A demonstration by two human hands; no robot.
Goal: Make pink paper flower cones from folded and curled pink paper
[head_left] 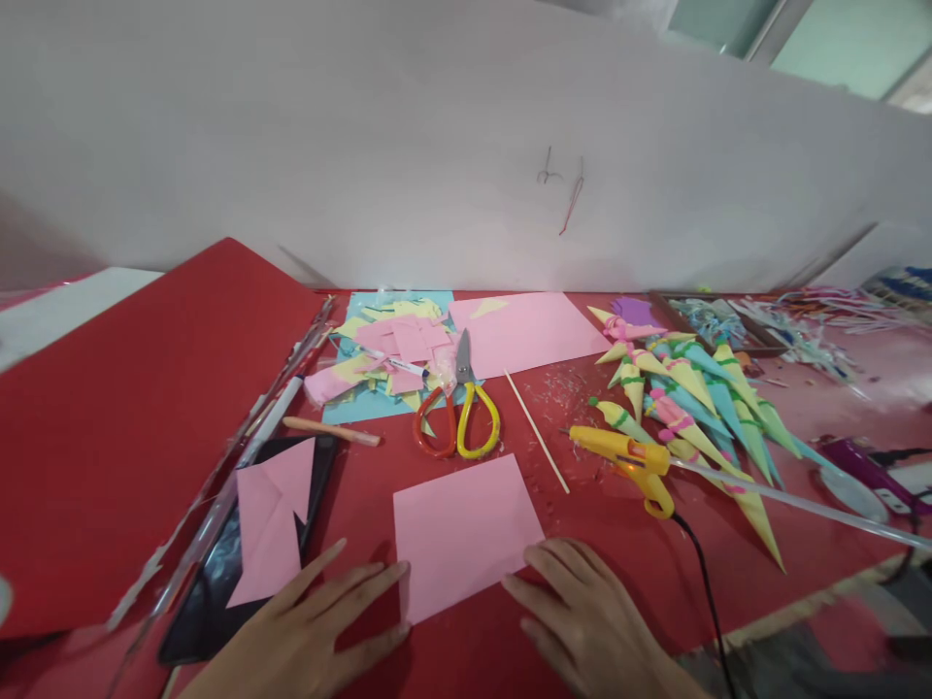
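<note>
A flat sheet of pink paper lies on the red table in front of me. My left hand, fingers stretched and spread, has its fingertips at the sheet's left edge. At the sheet's lower right corner, my right hand rests with extended fingers touching the paper. Neither hand grips anything. Just beyond the sheet are scissors with one red and one yellow handle, and a thin wooden stick. To the left, a cut pink paper piece lies on a black phone-like slab.
A yellow glue gun with a long glue stick and black cord lies right. Behind it are several paper cones. Paper scraps cover a blue sheet at the back, beside a larger pink sheet. A red board stands left.
</note>
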